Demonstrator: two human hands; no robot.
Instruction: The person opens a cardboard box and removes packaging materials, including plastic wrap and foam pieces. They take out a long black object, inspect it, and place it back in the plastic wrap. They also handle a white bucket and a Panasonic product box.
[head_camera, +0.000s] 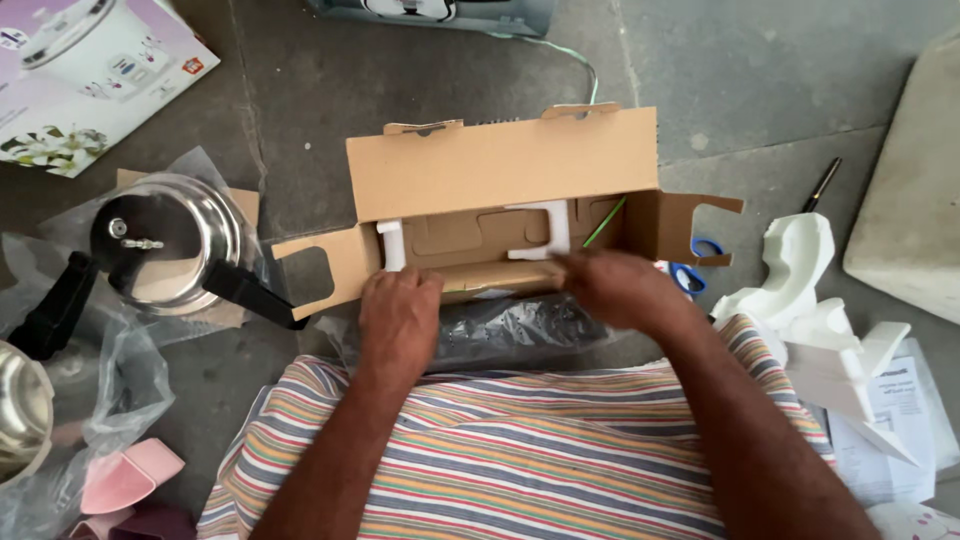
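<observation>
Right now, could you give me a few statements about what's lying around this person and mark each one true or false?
1. Both hands rest on the near edge of the open cardboard box. True: left hand and right hand are on it.
2. The box is taped shut. False: its flaps stand open, with white foam inserts inside.
3. A metal pressure cooker lid lies left of the box. True.
4. The blue-handled scissors lie inside the box. False: they lie on the floor by its right flap.
5. The floor is carpeted. False: it looks like grey stone.
</observation>
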